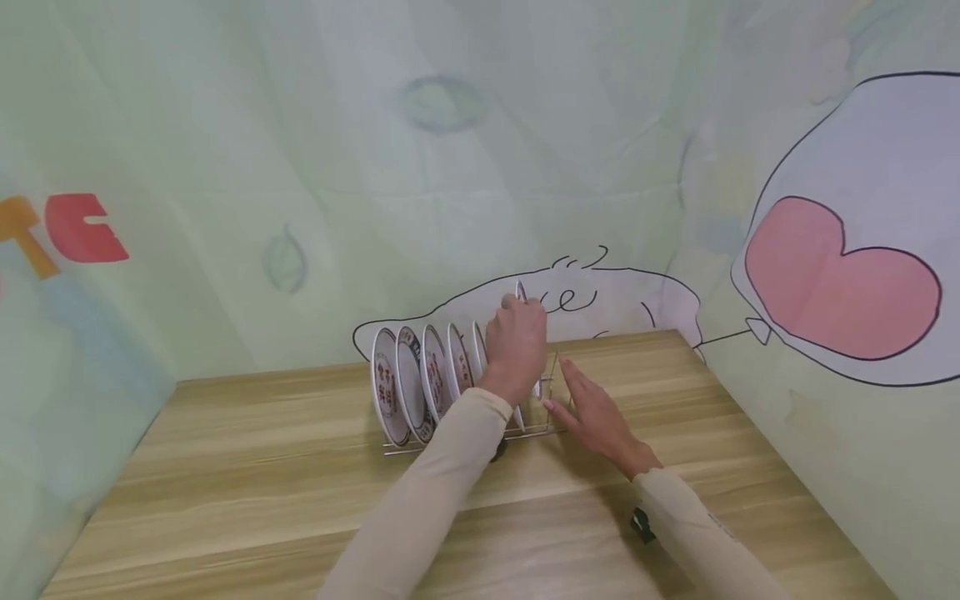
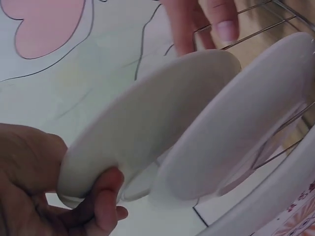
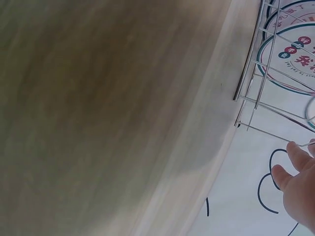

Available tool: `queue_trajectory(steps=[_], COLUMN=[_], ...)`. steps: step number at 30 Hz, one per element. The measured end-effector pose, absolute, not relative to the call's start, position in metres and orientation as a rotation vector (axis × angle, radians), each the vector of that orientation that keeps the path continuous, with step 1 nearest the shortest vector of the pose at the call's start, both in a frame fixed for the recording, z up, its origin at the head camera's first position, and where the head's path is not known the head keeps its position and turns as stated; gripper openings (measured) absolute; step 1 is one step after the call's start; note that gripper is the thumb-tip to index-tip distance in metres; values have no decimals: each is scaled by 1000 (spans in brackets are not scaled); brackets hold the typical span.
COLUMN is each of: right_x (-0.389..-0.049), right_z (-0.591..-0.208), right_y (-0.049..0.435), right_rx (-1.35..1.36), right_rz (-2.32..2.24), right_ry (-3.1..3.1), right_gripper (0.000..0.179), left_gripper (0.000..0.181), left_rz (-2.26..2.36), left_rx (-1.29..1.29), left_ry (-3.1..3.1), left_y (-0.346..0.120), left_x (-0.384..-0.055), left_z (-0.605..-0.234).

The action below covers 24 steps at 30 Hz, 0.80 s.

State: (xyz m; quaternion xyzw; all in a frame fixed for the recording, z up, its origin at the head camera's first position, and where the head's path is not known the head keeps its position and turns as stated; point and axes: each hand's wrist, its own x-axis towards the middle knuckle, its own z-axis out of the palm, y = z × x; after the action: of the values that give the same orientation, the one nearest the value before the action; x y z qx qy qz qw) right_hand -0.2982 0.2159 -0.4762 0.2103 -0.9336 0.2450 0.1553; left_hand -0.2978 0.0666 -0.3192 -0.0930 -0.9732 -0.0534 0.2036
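Several round white plates with printed patterns stand on edge in a row in a wire dish rack. My left hand is over the right part of the row. It pinches the rim of a white plate between thumb and fingers, seen close in the left wrist view. Another white plate leans beside it, apart from the fingers. At the rack's right end is my right hand, its fingers extended. In the right wrist view, its fingertips touch the end wire. The held plate's lower edge is partly hidden.
The rack stands on a wood-grain table, near its back edge. Behind and to the right hangs a pale green printed curtain with a balloon and heart drawing.
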Motion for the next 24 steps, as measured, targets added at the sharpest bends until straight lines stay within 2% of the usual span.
queue_trajectory(steps=[5,15,24], right_x=[-298,-296,-297], right_z=[-476,-476,-477], right_y=[216,222,222], right_rx=[601,669,663], right_rz=[717,767,766], right_ry=[-2676,-2667,-2654], right_gripper=[73,68,74], left_gripper=[22,40,21], left_rz=[-63,-5,-47], left_rx=[-237,-279,-324], left_ry=[-2719,-2759,-2791], left_y=[76,89,93], left_x=[-303,-306,-306], left_z=[-333,-355,-369])
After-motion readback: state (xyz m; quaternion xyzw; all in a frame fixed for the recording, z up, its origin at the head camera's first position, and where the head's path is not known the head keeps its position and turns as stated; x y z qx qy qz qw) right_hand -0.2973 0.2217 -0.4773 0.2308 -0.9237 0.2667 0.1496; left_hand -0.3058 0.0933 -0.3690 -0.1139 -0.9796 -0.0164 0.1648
